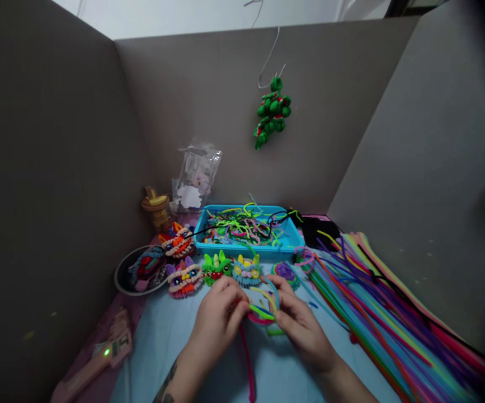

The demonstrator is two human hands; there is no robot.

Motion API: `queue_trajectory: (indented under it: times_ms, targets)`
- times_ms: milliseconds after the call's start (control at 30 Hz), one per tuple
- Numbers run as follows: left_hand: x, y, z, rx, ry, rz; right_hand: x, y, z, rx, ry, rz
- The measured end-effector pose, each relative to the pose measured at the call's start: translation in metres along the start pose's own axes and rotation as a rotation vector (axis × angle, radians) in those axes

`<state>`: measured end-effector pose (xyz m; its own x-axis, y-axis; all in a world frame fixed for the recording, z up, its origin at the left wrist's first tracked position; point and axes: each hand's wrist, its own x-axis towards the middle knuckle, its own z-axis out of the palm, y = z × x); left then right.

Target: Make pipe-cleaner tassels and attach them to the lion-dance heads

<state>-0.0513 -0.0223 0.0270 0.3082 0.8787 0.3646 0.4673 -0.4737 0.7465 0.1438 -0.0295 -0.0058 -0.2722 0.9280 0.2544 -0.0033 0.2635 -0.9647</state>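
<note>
Several bent pipe cleaners in yellow, green, blue and pink are held between my two hands above the blue cloth. My left hand pinches their left end with thumb and forefinger. On the other side, my right hand grips them with its fingers closed, and a light-blue strand loops up beside it. One long pink pipe cleaner hangs down toward me from the left hand. Just beyond the hands sit a green animal-face figure and a light-blue and yellow one. A purple coiled piece lies near my right fingers.
Long pipe cleaners in bundles cover the right side. A blue tray of scraps stands behind. At left are a bowl, a pink glue gun with a green light, and a pink-orange figure. A green ornament hangs above.
</note>
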Motion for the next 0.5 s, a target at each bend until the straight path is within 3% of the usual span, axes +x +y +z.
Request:
queue_trajectory:
  times_ms: [133,367,500]
  targets:
    - [0.001,0.002,-0.002,0.004,0.028,-0.042,0.003,-0.002,0.000,-0.035,0.064,0.026]
    - [0.002,0.005,0.008,-0.588,0.089,-0.323,0.010,0.004,0.005,0.213,0.281,0.153]
    - [-0.003,0.006,0.019,-0.493,0.035,-0.253,0.011,0.002,0.008,0.282,0.261,0.181]
